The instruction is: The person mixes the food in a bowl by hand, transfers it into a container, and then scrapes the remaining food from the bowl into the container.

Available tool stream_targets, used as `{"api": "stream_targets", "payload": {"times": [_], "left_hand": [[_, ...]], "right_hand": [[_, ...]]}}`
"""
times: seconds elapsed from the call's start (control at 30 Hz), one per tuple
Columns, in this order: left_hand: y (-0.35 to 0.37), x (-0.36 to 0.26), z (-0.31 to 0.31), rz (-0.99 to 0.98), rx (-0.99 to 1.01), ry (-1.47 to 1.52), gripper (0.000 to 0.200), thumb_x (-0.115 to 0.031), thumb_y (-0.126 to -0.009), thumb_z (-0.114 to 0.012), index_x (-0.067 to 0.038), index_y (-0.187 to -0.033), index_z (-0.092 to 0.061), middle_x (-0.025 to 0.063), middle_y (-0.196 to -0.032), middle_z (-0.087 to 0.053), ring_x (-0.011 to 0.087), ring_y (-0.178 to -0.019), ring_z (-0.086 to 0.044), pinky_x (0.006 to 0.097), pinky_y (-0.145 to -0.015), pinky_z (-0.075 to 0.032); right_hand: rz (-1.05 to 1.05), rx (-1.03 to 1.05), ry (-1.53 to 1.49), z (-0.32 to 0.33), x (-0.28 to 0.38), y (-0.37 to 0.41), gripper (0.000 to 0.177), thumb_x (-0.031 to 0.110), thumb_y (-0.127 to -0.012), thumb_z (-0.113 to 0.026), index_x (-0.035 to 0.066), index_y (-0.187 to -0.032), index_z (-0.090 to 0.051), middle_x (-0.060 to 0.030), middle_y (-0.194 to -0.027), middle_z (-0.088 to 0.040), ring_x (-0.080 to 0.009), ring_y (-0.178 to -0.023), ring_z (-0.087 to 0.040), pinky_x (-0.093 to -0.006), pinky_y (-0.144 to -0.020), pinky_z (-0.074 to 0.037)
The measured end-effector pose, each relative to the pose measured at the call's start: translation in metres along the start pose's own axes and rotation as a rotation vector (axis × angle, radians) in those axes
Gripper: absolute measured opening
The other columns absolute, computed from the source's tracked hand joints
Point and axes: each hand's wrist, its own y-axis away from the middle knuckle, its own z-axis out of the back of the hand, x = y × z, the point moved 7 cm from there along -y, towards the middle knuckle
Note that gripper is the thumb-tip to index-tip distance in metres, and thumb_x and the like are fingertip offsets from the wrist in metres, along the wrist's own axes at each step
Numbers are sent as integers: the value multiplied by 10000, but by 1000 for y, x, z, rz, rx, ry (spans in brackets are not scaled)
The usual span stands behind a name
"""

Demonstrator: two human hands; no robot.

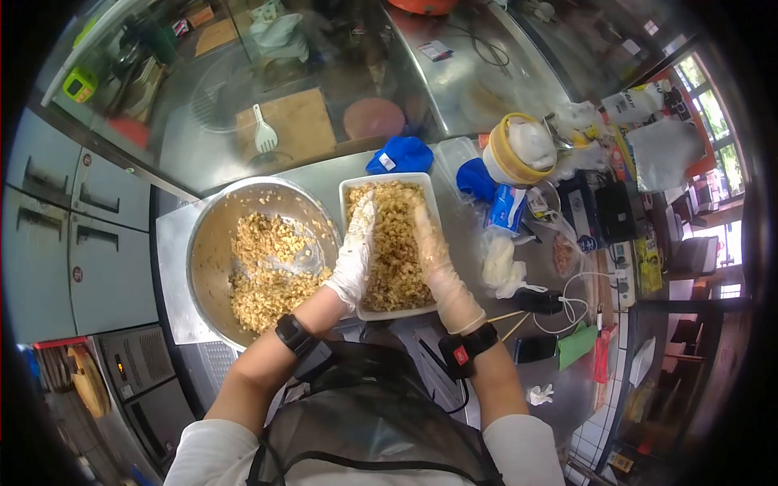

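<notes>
A white rectangular tray (430,188) in front of me is filled with a chunky golden-brown mixture (395,251). My left hand (357,245), in a thin white glove with bits stuck to it, lies along the tray's left side with its fingers stretched forward. Along the right side rests my right hand (432,247), also gloved, fingers extended against the mixture and inner wall. Neither hand visibly grips anything. Left of the tray stands a large metal bowl (204,267), holding more of the same mixture (271,279) in loose heaps.
Behind the tray lies a blue cap (401,155). To the right are a yellow-rimmed tub (500,150), a blue packet (506,208), crumpled gloves (502,266) and a white cable (577,312). A glass partition separates a back counter with a slotted spatula (263,134).
</notes>
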Motion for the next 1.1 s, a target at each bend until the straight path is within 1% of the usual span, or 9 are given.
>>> {"api": "stream_targets", "payload": {"times": [0.03,0.1,0.23,0.37,0.57,0.63,0.77,0.9,1.1], "left_hand": [[5,-14,-5,-154,31,-233,519,-363,-1017,-357,-98,-1460,-297,42,-1480,-326,159,-1334,-323,297,-1093,-269],[6,-18,3,-142,-59,-237,508,-326,-1017,-356,-76,-1456,-296,49,-1478,-332,165,-1336,-324,299,-1101,-261],[16,-18,16,-90,-27,-222,518,-346,-1000,-343,-148,-1472,-261,46,-1521,-265,223,-1405,-219,459,-1127,-159],[30,-26,48,-147,-53,-412,509,-404,-992,-366,-173,-1443,-316,72,-1472,-349,233,-1382,-264,476,-1114,-172],[69,-59,85,-125,-213,-115,527,-461,-988,-368,-156,-1417,-377,99,-1416,-415,216,-1318,-350,397,-1074,-280],[77,-67,97,-120,-280,-83,546,-488,-976,-386,-146,-1401,-405,99,-1382,-460,226,-1291,-377,410,-1065,-293],[94,-73,122,-84,-333,-97,557,-494,-963,-417,-146,-1397,-408,97,-1389,-459,235,-1277,-391,456,-1069,-272],[102,-77,135,-125,-364,-19,537,-472,-952,-466,-137,-1371,-440,100,-1372,-476,248,-1253,-416,453,-1046,-303],[106,-80,147,-96,-355,-12,522,-437,-984,-371,-116,-1394,-398,130,-1406,-426,271,-1316,-343,462,-1094,-225]], "right_hand": [[2,6,-3,0,-4,2,557,455,-968,-405,63,-1361,-448,-128,-1346,-479,-264,-1253,-428,-373,-1051,-331],[173,68,372,-7,-13,14,492,387,-956,-462,88,-1346,-472,-159,-1365,-472,-298,-1294,-405,-383,-1083,-298],[464,199,1143,-42,-25,28,490,330,-912,-523,143,-1361,-465,-168,-1462,-340,-353,-1376,-258,-473,-1125,-198],[414,240,1492,-31,-50,-7,500,324,-893,-525,201,-1373,-455,-149,-1495,-285,-353,-1392,-213,-483,-1146,-109],[134,330,1454,-26,-40,-6,509,303,-895,-508,213,-1389,-427,-132,-1501,-265,-366,-1383,-218,-437,-1142,-203],[298,335,1207,-30,-38,15,538,277,-889,-522,247,-1411,-393,-130,-1509,-248,-371,-1385,-207,-474,-1132,-203],[343,477,1265,-33,-49,55,584,211,-861,-555,263,-1417,-383,-124,-1505,-257,-406,-1379,-199,-542,-1105,-211],[419,578,1420,-36,-48,83,519,197,-846,-565,229,-1355,-472,-127,-1459,-337,-396,-1368,-224,-555,-1098,-217],[467,600,1365,-36,-25,100,482,154,-825,-589,215,-1299,-532,-122,-1404,-407,-364,-1322,-320,-532,-1078,-260]]}}
